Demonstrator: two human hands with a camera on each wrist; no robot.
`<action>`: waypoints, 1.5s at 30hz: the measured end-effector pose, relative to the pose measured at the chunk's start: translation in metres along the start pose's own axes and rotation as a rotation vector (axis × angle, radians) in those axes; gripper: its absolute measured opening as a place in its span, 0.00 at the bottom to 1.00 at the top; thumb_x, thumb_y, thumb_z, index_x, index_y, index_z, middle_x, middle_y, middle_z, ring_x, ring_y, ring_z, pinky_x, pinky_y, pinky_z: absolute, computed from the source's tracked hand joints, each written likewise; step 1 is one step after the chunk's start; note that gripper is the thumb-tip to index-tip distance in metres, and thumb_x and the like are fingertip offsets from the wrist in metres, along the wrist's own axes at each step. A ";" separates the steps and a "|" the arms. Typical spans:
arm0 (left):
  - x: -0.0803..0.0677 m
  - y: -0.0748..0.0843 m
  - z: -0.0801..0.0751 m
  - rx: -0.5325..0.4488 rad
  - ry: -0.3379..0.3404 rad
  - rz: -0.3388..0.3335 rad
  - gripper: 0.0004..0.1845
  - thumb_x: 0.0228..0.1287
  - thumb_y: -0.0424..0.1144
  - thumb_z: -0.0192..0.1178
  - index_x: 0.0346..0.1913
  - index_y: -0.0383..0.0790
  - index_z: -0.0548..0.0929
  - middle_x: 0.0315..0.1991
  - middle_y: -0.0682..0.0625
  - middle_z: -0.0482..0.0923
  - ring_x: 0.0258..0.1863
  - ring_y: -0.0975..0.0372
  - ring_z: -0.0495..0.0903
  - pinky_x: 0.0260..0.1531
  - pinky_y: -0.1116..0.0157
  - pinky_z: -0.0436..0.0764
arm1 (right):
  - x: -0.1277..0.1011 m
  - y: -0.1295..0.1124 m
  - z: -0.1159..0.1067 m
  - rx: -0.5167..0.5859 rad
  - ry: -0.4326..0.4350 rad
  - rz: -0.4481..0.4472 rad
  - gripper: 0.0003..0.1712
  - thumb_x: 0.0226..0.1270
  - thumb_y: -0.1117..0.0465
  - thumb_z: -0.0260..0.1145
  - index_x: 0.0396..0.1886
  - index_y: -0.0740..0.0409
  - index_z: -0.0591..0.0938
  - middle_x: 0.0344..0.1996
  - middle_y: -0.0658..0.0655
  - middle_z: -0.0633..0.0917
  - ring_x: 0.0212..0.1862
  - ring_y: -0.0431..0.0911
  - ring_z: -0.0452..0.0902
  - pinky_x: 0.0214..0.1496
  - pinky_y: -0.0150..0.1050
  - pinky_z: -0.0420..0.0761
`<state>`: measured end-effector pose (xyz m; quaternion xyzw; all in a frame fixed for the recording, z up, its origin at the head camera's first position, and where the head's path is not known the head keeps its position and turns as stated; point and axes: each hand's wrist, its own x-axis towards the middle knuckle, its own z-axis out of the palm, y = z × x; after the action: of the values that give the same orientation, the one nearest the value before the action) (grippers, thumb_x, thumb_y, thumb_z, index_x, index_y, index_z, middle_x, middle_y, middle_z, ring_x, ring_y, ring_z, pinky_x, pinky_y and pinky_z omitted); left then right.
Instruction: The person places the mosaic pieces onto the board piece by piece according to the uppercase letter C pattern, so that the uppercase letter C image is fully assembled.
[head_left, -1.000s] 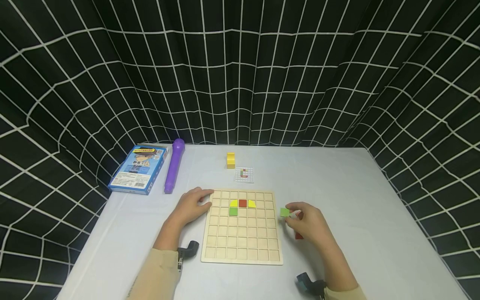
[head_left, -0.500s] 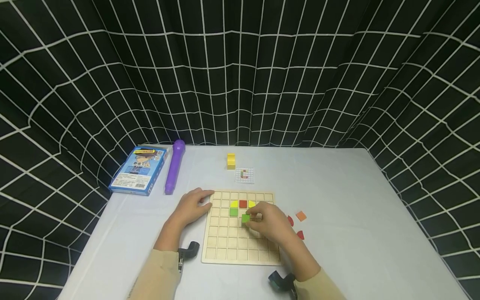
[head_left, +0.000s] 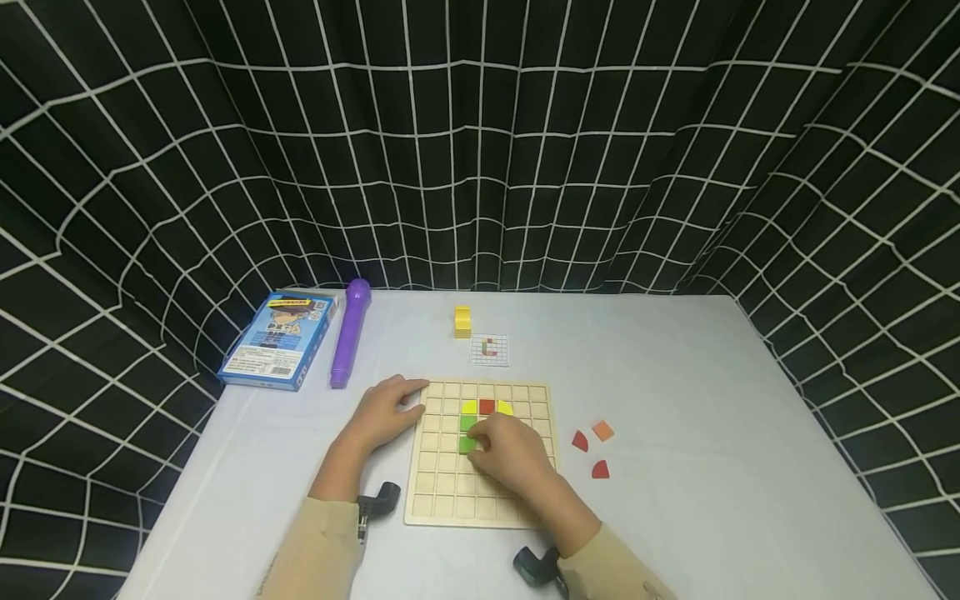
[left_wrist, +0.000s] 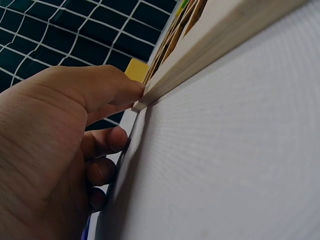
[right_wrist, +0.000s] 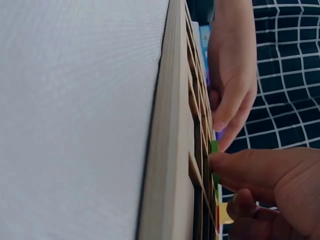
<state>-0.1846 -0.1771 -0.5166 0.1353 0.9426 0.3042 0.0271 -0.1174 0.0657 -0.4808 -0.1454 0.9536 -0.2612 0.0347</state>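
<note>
The person wears sleeves of a plain sandy beige. The left sleeve [head_left: 318, 546] is softly creased, with a line of small dark lettering along its outer side, too tiny to read. The right sleeve [head_left: 607, 565] matches it in colour and bears a small, unclear mark near the bottom of the head view. Beyond the cuffs, the left hand [head_left: 385, 412] and right hand [head_left: 512, 452] are bare. The left wrist camera [head_left: 382, 499] is black, shaped like a stubby elbow, with silvery metal beside it; the right wrist camera [head_left: 537, 567] has the same dark, angled housing
</note>
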 end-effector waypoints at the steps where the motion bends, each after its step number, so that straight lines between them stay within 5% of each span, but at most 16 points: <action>1: 0.000 0.000 0.000 -0.001 0.001 0.002 0.25 0.67 0.45 0.67 0.66 0.49 0.82 0.32 0.56 0.70 0.32 0.61 0.68 0.38 0.59 0.68 | -0.001 -0.001 0.000 -0.002 0.008 0.003 0.14 0.54 0.61 0.79 0.42 0.55 0.91 0.22 0.44 0.74 0.27 0.40 0.69 0.28 0.35 0.69; 10: 0.001 -0.001 0.000 0.011 0.000 0.007 0.25 0.67 0.45 0.67 0.66 0.49 0.82 0.32 0.56 0.70 0.31 0.61 0.68 0.38 0.59 0.68 | -0.003 0.002 -0.002 0.017 0.014 0.060 0.07 0.59 0.57 0.79 0.37 0.48 0.93 0.32 0.44 0.87 0.30 0.38 0.73 0.32 0.36 0.74; 22: 0.001 -0.003 0.000 0.005 0.006 -0.004 0.25 0.67 0.46 0.67 0.66 0.49 0.82 0.32 0.56 0.70 0.32 0.61 0.69 0.39 0.59 0.68 | 0.004 0.003 -0.004 -0.021 0.038 0.046 0.04 0.60 0.57 0.78 0.35 0.48 0.93 0.29 0.43 0.87 0.28 0.37 0.73 0.29 0.35 0.74; 32: 0.000 -0.002 0.002 -0.003 0.005 -0.001 0.25 0.67 0.45 0.67 0.66 0.49 0.82 0.32 0.57 0.71 0.33 0.61 0.69 0.40 0.59 0.69 | 0.015 0.026 -0.018 0.008 0.157 0.180 0.18 0.60 0.64 0.74 0.52 0.57 0.88 0.20 0.48 0.74 0.23 0.42 0.68 0.22 0.38 0.66; 45: 0.000 -0.001 0.002 -0.009 0.006 -0.008 0.25 0.67 0.46 0.67 0.66 0.49 0.82 0.32 0.57 0.71 0.33 0.61 0.69 0.41 0.59 0.69 | 0.028 0.038 -0.026 -0.012 0.078 0.238 0.13 0.62 0.60 0.75 0.47 0.50 0.92 0.38 0.53 0.88 0.42 0.49 0.83 0.43 0.48 0.81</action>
<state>-0.1847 -0.1766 -0.5188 0.1306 0.9418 0.3086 0.0262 -0.1579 0.1011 -0.4778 -0.0211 0.9663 -0.2551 0.0273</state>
